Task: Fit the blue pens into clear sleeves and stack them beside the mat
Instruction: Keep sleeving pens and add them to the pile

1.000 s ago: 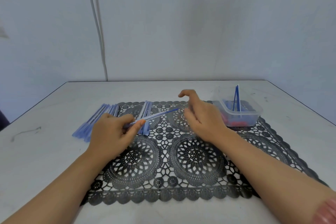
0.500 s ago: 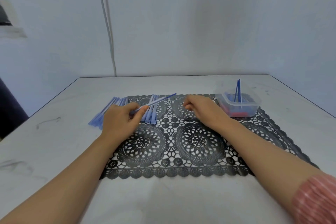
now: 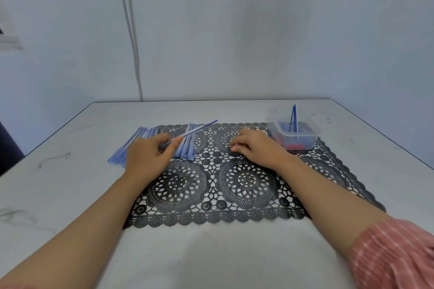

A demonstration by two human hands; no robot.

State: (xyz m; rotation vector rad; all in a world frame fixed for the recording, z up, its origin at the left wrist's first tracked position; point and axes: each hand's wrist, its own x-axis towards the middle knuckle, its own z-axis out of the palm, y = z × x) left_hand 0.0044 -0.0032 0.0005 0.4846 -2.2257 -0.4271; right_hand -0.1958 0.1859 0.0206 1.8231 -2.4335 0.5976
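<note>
1. Closest in: the pink striped sleeve point(image 3: 399, 256) on the right arm, and both forearms reaching out over the black lace mat point(image 3: 211, 217) on the table point(image 3: 70, 183). Nothing is snagged here.
2. The right hand point(image 3: 257, 149) sits knuckles-up on the mat with its fingers curled down onto the lace. I can't tell whether they pinch anything. Anything thin down there could drop into the openwork and be hard to lift.
3. The left hand point(image 3: 150, 156) pinches the blue pen point(image 3: 195, 131) between thumb and fingers near its lower end. The rest angles up and away, a thin dark tip showing past the pale sleeve. Held at one end like that, a knock could swing it, or the pen could slide out if it isn't seated.
4. Right under it, on the mat, lies a bunch of pale blue sleeves point(image 3: 187, 150), filled or not I can't say. A low sweep would rake them crooked.
5. Just past the left hand is the stack point(image 3: 142, 135), on the table beside the mat's left edge and partly hidden by that hand. A careless set-down could send the round pieces rolling.
6. Far right, a clear tub point(image 3: 305, 138) sits on the mat's corner, with blue pens point(image 3: 293, 117) standing in it over red bits point(image 3: 291, 146). A hasty reach might tip it.
7. Farthest back, a cable point(image 3: 131, 42) runs down the wall, well out of play.
</note>
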